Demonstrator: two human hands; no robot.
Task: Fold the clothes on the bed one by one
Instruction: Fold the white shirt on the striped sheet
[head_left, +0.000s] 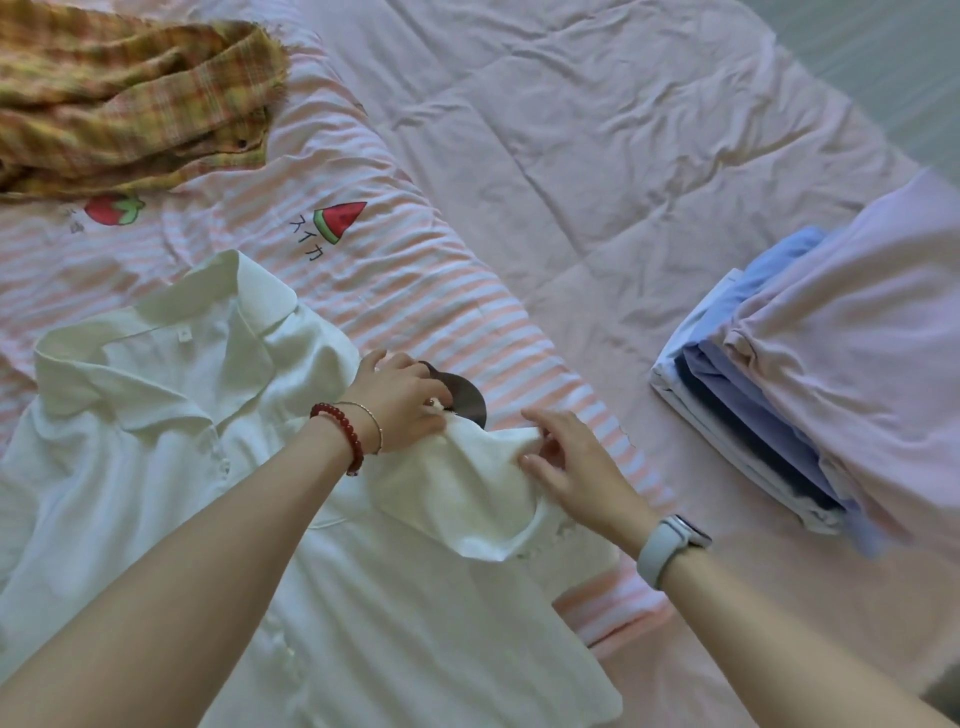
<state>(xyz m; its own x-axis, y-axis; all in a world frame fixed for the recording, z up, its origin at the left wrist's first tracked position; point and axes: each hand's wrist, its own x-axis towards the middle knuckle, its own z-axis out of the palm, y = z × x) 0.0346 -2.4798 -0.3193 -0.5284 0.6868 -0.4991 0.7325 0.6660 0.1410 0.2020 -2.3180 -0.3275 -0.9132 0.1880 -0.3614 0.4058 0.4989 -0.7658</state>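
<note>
The bed is carrying everything, with the white shirt lying spread flat, collar away from the person, likely so its sleeves can be turned in, while a folded stack is sitting well apart on the right, out of the working space. The left hand is curling its fingers on the shirt at the sleeve's shoulder end, seemingly anchoring it, and the right hand is pinching the sleeve edge, probably to fold it inward

Red bead bracelet, thin bangle; pale grey watch.
</note>
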